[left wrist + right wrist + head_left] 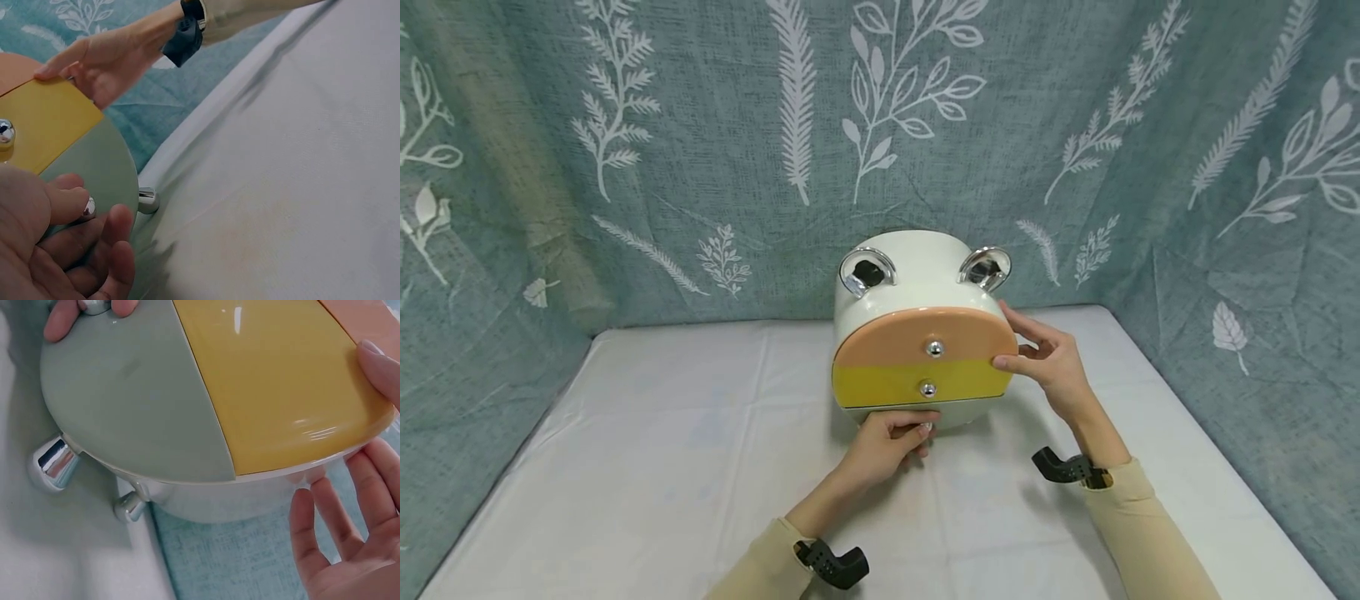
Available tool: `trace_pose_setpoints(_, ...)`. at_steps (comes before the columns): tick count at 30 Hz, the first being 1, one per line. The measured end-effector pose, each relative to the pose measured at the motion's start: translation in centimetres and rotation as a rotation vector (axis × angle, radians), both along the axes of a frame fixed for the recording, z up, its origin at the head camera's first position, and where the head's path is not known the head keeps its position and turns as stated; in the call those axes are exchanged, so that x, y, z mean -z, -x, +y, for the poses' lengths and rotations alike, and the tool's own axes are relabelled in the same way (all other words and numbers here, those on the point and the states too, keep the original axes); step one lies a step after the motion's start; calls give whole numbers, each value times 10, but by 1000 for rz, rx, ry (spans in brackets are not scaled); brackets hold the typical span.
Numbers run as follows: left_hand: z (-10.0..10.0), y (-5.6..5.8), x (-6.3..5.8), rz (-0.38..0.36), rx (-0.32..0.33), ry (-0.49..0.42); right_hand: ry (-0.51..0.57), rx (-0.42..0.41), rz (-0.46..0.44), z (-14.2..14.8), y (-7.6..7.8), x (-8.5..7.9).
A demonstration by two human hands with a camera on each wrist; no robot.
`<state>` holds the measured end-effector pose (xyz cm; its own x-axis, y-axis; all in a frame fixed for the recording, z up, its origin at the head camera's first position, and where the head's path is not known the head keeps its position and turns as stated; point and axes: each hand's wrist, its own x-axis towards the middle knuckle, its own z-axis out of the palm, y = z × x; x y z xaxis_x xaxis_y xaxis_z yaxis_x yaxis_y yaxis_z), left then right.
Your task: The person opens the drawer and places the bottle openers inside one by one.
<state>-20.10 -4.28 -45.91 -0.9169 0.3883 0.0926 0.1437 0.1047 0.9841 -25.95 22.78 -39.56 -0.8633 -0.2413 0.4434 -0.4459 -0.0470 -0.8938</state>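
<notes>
A white, rounded mini drawer cabinet (917,250) with two shiny eye-like pieces on top stands on the cloth. Its front stacks an orange drawer (887,333), a yellow drawer (880,383) and a pale green drawer (125,394), the green lowest. My left hand (883,446) is at the green drawer, thumb and fingers pinching its silver knob (89,207). Against the cabinet's right side rests my right hand (1052,367), its thumb on the front near the yellow drawer and its spread, fairly straight fingers at the side wall. All the drawers look closed.
White cloth (662,450) covers the tabletop. A blue-green curtain with white leaf prints (715,125) hangs behind and along both sides. Silver feet (56,464) hold the cabinet off the cloth. Each wrist wears a black camera mount (835,567).
</notes>
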Motion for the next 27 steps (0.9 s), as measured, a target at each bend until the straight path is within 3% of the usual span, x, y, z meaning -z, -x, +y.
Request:
trace_pose_setpoints(9, 3, -5, -4, -17, -11, -34, -2, 8, 3, 6, 1, -2)
trace_pose_setpoints(18, -5, -19, -7, -54, 29, -68, 19, -72, 11, 15, 4, -2)
trace_pose_setpoints(22, -23, -30, -8, -28, 12, -3, 31, -106, 32, 19, 5, -4)
trace_pose_setpoints(27, -48, -44, -13, 2, -40, 109, -16, -68, 30, 22, 3, -11)
